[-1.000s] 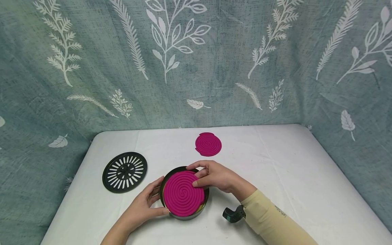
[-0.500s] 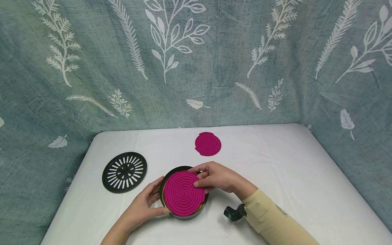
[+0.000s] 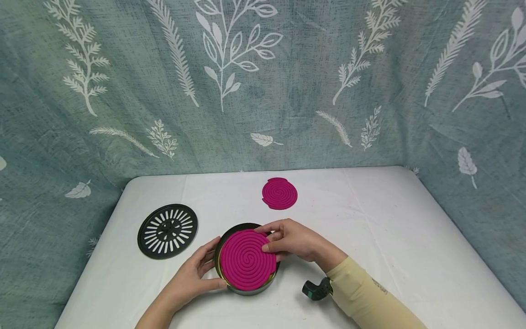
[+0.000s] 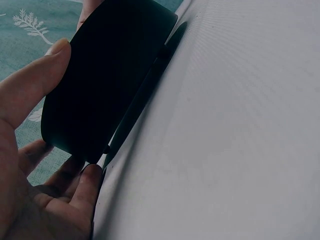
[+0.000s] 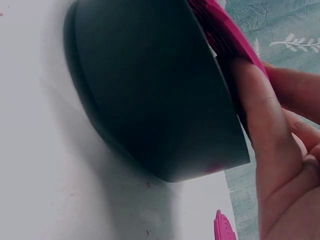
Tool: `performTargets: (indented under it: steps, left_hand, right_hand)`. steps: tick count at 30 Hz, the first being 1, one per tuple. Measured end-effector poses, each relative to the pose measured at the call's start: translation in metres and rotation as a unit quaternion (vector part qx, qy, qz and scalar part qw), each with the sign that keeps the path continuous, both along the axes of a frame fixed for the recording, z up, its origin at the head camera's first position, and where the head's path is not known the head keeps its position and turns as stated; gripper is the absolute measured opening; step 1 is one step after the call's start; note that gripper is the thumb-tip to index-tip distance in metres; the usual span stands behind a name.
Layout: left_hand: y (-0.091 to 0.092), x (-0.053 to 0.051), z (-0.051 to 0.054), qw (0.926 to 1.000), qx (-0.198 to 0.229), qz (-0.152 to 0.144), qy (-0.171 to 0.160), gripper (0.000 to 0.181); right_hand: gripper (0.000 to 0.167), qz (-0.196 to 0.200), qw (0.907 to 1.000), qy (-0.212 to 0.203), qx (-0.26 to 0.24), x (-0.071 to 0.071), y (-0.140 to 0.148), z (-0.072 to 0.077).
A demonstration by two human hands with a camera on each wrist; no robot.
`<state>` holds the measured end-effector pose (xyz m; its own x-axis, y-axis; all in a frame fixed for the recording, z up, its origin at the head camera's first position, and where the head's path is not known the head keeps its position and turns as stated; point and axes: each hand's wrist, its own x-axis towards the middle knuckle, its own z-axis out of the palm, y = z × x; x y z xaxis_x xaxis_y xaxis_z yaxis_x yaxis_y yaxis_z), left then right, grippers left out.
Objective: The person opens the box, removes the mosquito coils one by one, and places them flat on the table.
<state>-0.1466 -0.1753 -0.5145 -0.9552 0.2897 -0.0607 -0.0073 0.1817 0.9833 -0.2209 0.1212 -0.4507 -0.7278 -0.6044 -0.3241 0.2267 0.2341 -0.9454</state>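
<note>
A pink spiral mosquito coil [image 3: 246,262] lies tilted over the mouth of a round black tin [image 3: 234,230] in the head view. The person's right hand [image 3: 295,242] pinches the coil's right edge, its thumb on the near face. In the right wrist view the coil [image 5: 240,37] stands partly above the tin's rim. The left hand [image 3: 194,276] grips the tin's left side, with thumb in front and fingers behind. The left wrist view shows the tin's dark wall [image 4: 107,75] between thumb and fingers. A yellowish strip shows inside the tin; the rest of its inside is hidden.
A black slotted lid [image 3: 167,231] lies flat on the white tablecloth [image 3: 394,237], left of the tin. Behind the tin lies another pink coil [image 3: 279,193]. A patterned teal curtain [image 3: 287,91] hangs beyond the table, and a dark wrist device [image 3: 316,289] sits below the right sleeve.
The right hand has shifted slightly to the right, and its fingertips have drawn back along the coil's edge. The coil has moved a little right with it. The left hand holds still.
</note>
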Motion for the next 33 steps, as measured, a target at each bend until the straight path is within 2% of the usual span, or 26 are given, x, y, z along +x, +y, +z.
performTargets:
  steps: [11, 23, 33]
  left_hand:
    - [0.0, 0.0, -0.002, 1.0, -0.001, -0.001, 0.001, 0.106]
    - [0.0, -0.001, -0.002, 1.0, -0.007, 0.002, 0.001, 0.106]
    - [0.0, -0.001, -0.001, 0.9999, -0.011, 0.005, -0.009, 0.11]
  right_hand:
    - [0.052, -0.016, 0.9992, -0.022, -0.031, 0.002, 0.004, -0.006]
    - [0.053, -0.03, 0.9983, -0.004, -0.05, 0.001, 0.011, -0.007]
    - [0.058, -0.059, 0.9957, 0.004, -0.071, -0.001, 0.018, -0.009]
